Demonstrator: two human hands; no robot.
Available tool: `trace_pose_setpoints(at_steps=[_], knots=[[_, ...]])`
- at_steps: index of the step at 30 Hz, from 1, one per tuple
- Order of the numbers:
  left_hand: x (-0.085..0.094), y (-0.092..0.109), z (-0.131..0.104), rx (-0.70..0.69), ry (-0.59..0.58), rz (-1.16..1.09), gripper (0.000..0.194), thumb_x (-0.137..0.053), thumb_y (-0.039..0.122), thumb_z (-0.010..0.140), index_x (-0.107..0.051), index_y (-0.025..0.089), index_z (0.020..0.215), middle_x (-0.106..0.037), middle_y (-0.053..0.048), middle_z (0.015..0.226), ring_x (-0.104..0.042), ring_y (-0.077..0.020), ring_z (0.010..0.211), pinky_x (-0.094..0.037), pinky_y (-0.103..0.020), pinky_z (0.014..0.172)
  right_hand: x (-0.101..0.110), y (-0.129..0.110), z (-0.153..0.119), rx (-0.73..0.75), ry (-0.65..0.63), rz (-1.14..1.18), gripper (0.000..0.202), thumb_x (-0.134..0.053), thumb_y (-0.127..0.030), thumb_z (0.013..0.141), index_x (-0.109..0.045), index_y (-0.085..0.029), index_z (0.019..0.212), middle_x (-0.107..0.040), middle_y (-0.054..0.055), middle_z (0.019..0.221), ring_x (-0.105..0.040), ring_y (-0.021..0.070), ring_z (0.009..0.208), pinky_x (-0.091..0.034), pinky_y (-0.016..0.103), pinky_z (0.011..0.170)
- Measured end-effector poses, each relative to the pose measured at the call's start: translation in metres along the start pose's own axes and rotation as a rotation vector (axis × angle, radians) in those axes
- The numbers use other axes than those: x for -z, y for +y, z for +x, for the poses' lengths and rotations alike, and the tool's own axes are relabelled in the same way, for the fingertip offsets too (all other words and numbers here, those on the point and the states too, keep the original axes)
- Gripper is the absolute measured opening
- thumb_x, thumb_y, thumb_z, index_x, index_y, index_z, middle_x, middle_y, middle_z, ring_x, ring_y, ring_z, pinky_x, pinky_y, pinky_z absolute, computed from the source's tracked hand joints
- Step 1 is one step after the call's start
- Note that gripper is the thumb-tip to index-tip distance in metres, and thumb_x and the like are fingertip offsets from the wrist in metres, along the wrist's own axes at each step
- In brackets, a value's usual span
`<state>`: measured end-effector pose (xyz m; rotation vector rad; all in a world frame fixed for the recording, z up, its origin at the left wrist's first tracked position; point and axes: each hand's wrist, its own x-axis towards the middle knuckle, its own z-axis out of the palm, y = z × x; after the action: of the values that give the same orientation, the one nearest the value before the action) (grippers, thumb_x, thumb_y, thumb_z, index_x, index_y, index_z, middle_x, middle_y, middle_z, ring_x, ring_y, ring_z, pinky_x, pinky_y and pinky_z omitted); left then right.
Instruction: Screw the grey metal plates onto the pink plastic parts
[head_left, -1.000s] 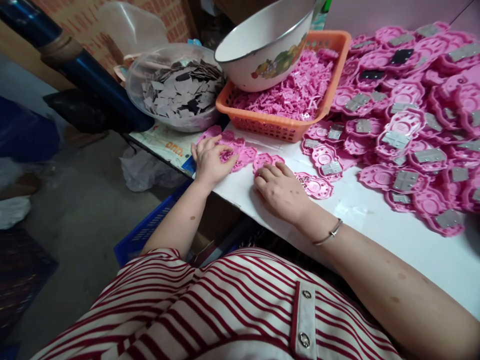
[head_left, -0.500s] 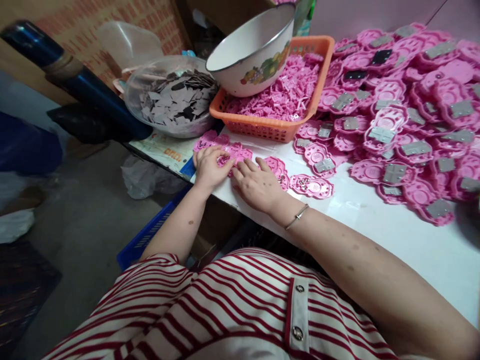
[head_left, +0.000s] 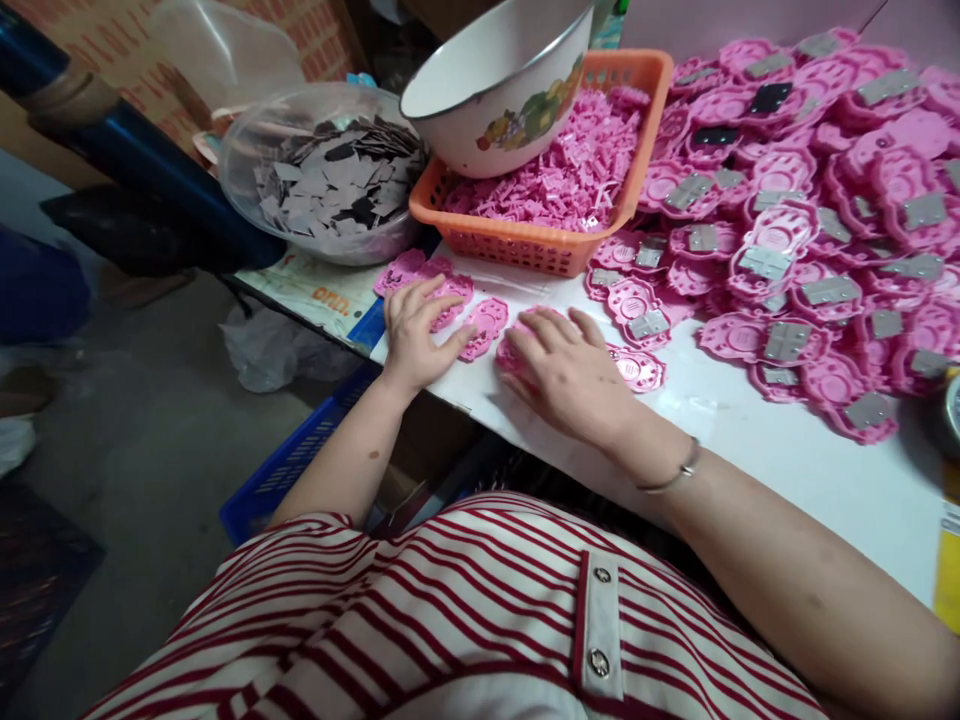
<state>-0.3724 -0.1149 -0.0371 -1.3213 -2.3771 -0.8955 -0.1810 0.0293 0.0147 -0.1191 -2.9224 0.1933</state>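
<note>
At centre, a pink shell point(head_left: 486, 328) lies uncovered on the white table point(head_left: 791, 455): in the last half second the right hand point(head_left: 574, 378) has moved away from the left hand point(head_left: 417, 345), so each now seems to tend its own shells. The left, toward ten o'clock, has thumb and fingers spread over part of the row. The right, at three o'clock, arches over another shell; whether it pinches cannot be told. The table's near edge passes beneath the left wrist. An orange basket point(head_left: 510, 250) bounds twelve o'clock; bare tabletop opens toward four.
</note>
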Motion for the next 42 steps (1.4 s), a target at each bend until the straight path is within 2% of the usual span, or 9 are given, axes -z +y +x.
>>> trace_pose_setpoints(at_steps=[4,8,14,17,22,27,33,38,42], knots=[[0.004,0.022,-0.009,-0.174,-0.161,0.000,0.047,-0.077,0.059,0.075,-0.074,0.033,0.114,-0.054,-0.005,0.149,-0.039,-0.0342,0.143,-0.011,-0.060,0.123,0.011,0.021,-0.044,-0.187,0.057,-0.029,0.059,-0.049,-0.054,0.092,-0.052,-0.012,0.133,-0.055,0.022,0.140,-0.051,0.0352,0.127,-0.038,0.051,0.105],[0.002,0.032,-0.008,-0.103,-0.241,0.056,0.037,-0.070,0.060,0.083,-0.077,0.033,0.109,-0.053,-0.004,0.151,-0.034,-0.0352,0.146,-0.004,-0.063,0.123,0.011,0.027,-0.071,-0.227,0.035,-0.053,0.055,-0.051,-0.050,0.092,-0.051,-0.014,0.133,-0.055,0.022,0.139,-0.051,0.0355,0.125,-0.041,0.050,0.101],[0.000,0.048,0.000,-0.210,-0.297,0.026,0.074,-0.072,0.070,0.077,-0.060,0.030,0.138,-0.051,-0.008,0.153,-0.034,-0.0358,0.146,-0.003,-0.060,0.124,0.004,0.013,-0.052,-0.271,0.036,-0.071,0.064,-0.047,-0.053,0.092,-0.050,-0.007,0.136,-0.059,0.023,0.134,-0.048,0.0369,0.129,-0.036,0.049,0.106],[-0.002,0.063,0.001,-0.238,-0.356,0.016,0.075,-0.069,0.062,0.083,-0.050,0.026,0.147,-0.059,-0.009,0.145,-0.039,-0.0345,0.143,0.003,-0.060,0.124,0.002,0.007,-0.036,-0.272,0.014,-0.126,0.071,-0.048,-0.054,0.091,-0.046,-0.001,0.138,-0.063,0.025,0.124,-0.048,0.0387,0.128,-0.034,0.049,0.109],[-0.008,0.076,-0.004,-0.114,-0.289,0.105,0.064,-0.062,0.050,0.092,-0.051,0.020,0.146,-0.068,-0.013,0.126,-0.052,-0.0334,0.126,-0.002,-0.060,0.124,0.002,0.001,-0.028,-0.251,-0.020,-0.160,0.047,-0.045,-0.042,0.094,-0.061,-0.004,0.117,-0.068,0.021,0.105,-0.054,0.0349,0.108,-0.033,0.049,0.106],[-0.014,0.081,-0.005,-0.003,-0.213,0.183,0.066,-0.058,0.065,0.090,-0.059,0.021,0.139,-0.070,-0.013,0.115,-0.054,-0.0359,0.120,-0.005,-0.063,0.123,0.001,-0.011,-0.034,-0.228,-0.016,-0.160,0.042,-0.042,-0.040,0.095,-0.065,-0.007,0.107,-0.068,0.019,0.098,-0.052,0.0320,0.101,-0.034,0.047,0.101],[-0.014,0.078,-0.007,-0.024,-0.208,0.212,0.059,-0.051,0.072,0.090,-0.071,0.025,0.120,-0.070,-0.012,0.117,-0.054,-0.0362,0.118,-0.001,-0.064,0.123,0.011,-0.006,-0.061,-0.233,0.031,-0.168,0.046,-0.045,-0.049,0.094,-0.063,-0.011,0.112,-0.066,0.017,0.111,-0.052,0.0309,0.103,-0.036,0.044,0.097],[-0.012,0.078,-0.015,-0.131,-0.248,0.108,0.065,-0.062,0.074,0.082,-0.067,0.030,0.129,-0.057,-0.010,0.145,-0.042,-0.0363,0.137,-0.002,-0.064,0.123,0.017,0.019,-0.088,-0.319,0.068,-0.202,0.051,-0.047,-0.050,0.094,-0.057,-0.015,0.129,-0.061,0.017,0.132,-0.052,0.0326,0.118,-0.040,0.044,0.097],[-0.010,0.087,-0.023,-0.241,-0.322,0.024,0.058,-0.073,0.070,0.074,-0.073,0.033,0.119,-0.053,-0.007,0.150,-0.037,-0.0374,0.143,0.001,-0.065,0.123,0.015,0.026,-0.098,-0.279,0.014,-0.169,0.043,-0.045,-0.046,0.096,-0.063,-0.017,0.121,-0.064,0.015,0.130,-0.056,0.0314,0.118,-0.043,0.044,0.099]])
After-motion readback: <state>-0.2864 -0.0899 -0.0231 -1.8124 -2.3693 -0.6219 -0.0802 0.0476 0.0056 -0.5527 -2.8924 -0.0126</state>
